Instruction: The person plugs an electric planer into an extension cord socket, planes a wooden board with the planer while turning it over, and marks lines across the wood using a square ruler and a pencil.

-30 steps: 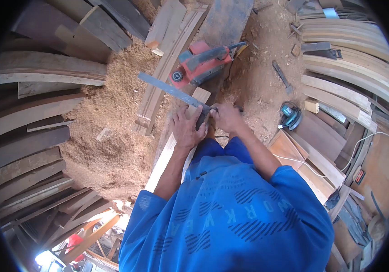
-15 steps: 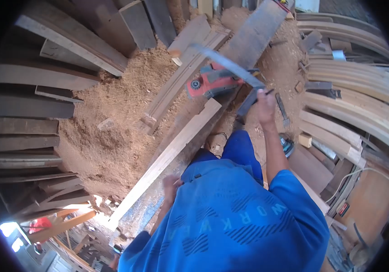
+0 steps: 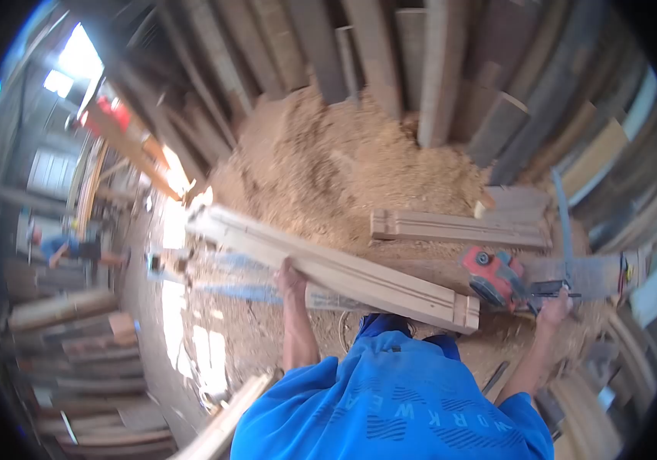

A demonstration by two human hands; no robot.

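A long grooved wooden piece (image 3: 351, 268) lies slantwise across the middle, in front of my body. My left hand (image 3: 290, 277) is closed on its near edge, left of the piece's middle. Out to the right, my right hand (image 3: 555, 304) is closed round the dark handle of a try square, whose long metal blade (image 3: 563, 215) points away from me. Between the wooden piece and my right hand sits a red power planer (image 3: 492, 276) on the bench plank.
A second grooved piece (image 3: 459, 228) lies beyond the bench plank (image 3: 585, 270). Sawdust (image 3: 321, 161) is heaped behind it, with upright boards (image 3: 378, 54) at the back. More planks (image 3: 98, 376) are stacked at lower left. Two people, one in blue (image 3: 64, 247), one in red (image 3: 112, 115), are farther left.
The view has swung left. My left hand has moved from beside the square to the wooden piece, now turned grooved side up. My right hand has carried the square out to the right.
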